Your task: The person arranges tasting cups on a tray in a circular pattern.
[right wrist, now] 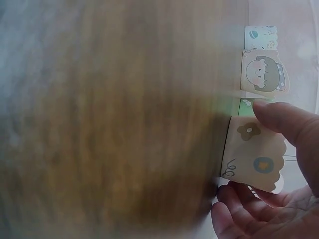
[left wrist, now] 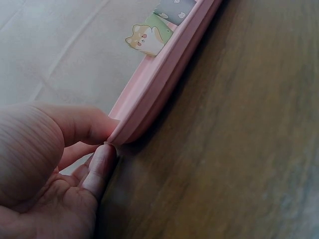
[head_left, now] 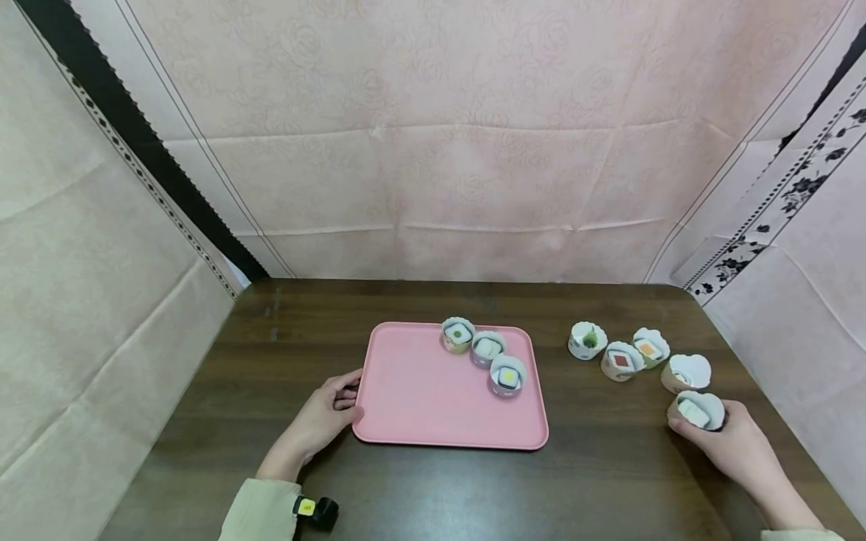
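Note:
My left hand (head_left: 319, 418) grips the left edge of a pink rectangular tray (head_left: 419, 394); the left wrist view shows thumb and fingers pinching its rim. Three small paper cups with wavy rims stand towards the tray's right: a back one (head_left: 458, 335), a middle one (head_left: 488, 349) and a front one (head_left: 507, 376). Off to the right, my right hand (head_left: 743, 445) holds a cream paper cup (right wrist: 254, 152) between thumb and fingers, low over the table. Flower prints show on its side, and a pale block lies inside.
Beyond the held cup stand several more paper cups: a white one (head_left: 686, 373), one with a red square inside (head_left: 621, 361), one with an orange square (head_left: 651, 348) and one with green inside (head_left: 587, 340). Pale cloth (head_left: 467, 180) hangs behind the brown wooden table (head_left: 440, 496).

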Demonstrator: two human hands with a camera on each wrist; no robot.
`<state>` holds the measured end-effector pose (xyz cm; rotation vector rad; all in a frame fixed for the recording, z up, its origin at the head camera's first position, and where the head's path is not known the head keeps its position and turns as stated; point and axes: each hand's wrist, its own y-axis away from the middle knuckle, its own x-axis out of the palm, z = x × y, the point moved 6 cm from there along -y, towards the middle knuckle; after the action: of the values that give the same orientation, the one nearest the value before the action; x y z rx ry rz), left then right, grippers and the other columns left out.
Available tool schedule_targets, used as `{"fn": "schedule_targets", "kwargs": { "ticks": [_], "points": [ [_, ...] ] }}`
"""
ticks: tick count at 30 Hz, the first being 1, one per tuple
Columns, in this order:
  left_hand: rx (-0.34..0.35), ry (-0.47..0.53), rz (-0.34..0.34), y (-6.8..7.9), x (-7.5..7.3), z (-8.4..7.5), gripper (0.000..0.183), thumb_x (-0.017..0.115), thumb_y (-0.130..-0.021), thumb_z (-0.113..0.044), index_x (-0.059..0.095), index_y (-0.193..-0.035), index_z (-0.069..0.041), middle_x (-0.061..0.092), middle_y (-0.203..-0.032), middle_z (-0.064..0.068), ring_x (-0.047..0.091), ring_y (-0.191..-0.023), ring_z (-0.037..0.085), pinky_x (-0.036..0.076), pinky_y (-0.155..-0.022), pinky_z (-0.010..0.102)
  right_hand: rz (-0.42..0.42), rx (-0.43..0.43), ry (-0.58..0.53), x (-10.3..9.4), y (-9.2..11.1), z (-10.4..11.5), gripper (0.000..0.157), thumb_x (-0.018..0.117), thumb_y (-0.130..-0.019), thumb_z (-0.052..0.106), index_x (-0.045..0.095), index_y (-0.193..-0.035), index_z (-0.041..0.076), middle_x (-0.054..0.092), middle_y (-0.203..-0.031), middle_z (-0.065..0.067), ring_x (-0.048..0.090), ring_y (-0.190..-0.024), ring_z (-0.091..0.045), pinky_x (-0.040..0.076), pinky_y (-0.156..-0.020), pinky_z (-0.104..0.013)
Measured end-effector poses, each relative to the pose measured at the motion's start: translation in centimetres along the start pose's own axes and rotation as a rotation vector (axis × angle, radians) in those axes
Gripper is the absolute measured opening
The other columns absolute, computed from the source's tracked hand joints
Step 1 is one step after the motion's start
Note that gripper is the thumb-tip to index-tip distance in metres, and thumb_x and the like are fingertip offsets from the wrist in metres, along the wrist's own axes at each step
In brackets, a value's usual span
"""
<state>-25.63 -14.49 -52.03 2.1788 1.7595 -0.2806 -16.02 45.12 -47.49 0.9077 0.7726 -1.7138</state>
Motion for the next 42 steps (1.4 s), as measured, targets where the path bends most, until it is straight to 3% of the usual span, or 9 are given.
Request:
{"fn": "schedule_targets", "kwargs": {
  "ticks": [9, 18, 23, 31, 42],
  "points": [
    [-0.002, -0.001, -0.003, 0.1, 0.0, 0.0, 0.060, 0.065, -0.076, -0.001, 0.046, -0.131, -0.018, 0.043, -0.122, 0.003, 0.050, -0.099, 0.019, 0.046, -0.079, 0.029, 0.057, 0.045, -0.004, 0.3, 0.3, -0.1, 0.078, 0.063, -0.076, 0.049, 0.037, -0.115, -0.013, 0.050, -0.102, -0.032, 0.049, -0.088, -0.042, 0.038, -0.060, -0.041],
    [0.002, -0.005, 0.000, 0.0, 0.0, -0.1, 0.061, 0.065, -0.077, -0.001, 0.045, -0.131, -0.019, 0.042, -0.124, 0.003, 0.050, -0.099, 0.019, 0.046, -0.079, 0.030, 0.084, 0.043, 0.012, 0.3, 0.5, 0.0, 0.075, 0.062, -0.077, 0.050, 0.037, -0.113, -0.011, 0.050, -0.101, -0.032, 0.049, -0.087, -0.042, 0.038, -0.061, -0.044],
    [-0.001, -0.001, 0.004, 0.0, 0.0, -0.1, 0.061, 0.065, -0.077, -0.001, 0.045, -0.131, -0.019, 0.042, -0.124, 0.003, 0.050, -0.099, 0.019, 0.046, -0.079, 0.029, 0.049, 0.016, 0.010, 0.2, 0.6, 0.6, 0.073, 0.064, -0.076, 0.048, 0.040, -0.113, -0.010, 0.051, -0.101, -0.030, 0.049, -0.087, -0.040, 0.037, -0.060, -0.041],
    [0.016, 0.013, 0.011, 0.2, 0.0, -0.3, 0.061, 0.065, -0.077, -0.001, 0.044, -0.132, -0.016, 0.042, -0.122, 0.008, 0.049, -0.101, 0.022, 0.046, -0.079, 0.028, -0.012, -0.066, 0.012, 0.1, 0.8, 3.6, 0.069, 0.068, -0.074, 0.045, 0.041, -0.112, -0.006, 0.053, -0.098, -0.024, 0.051, -0.083, -0.036, 0.036, -0.057, -0.036],
    [-0.002, -0.002, 0.002, -0.1, 0.0, 0.1, 0.061, 0.066, -0.076, -0.001, 0.045, -0.131, -0.020, 0.043, -0.120, 0.004, 0.050, -0.099, 0.020, 0.047, -0.077, 0.028, -0.038, -0.211, -0.052, 1.6, 0.9, 10.1, 0.062, 0.071, -0.071, 0.043, 0.046, -0.109, 0.002, 0.056, -0.095, -0.016, 0.053, -0.083, -0.029, 0.040, -0.062, -0.038]
  ]
}}
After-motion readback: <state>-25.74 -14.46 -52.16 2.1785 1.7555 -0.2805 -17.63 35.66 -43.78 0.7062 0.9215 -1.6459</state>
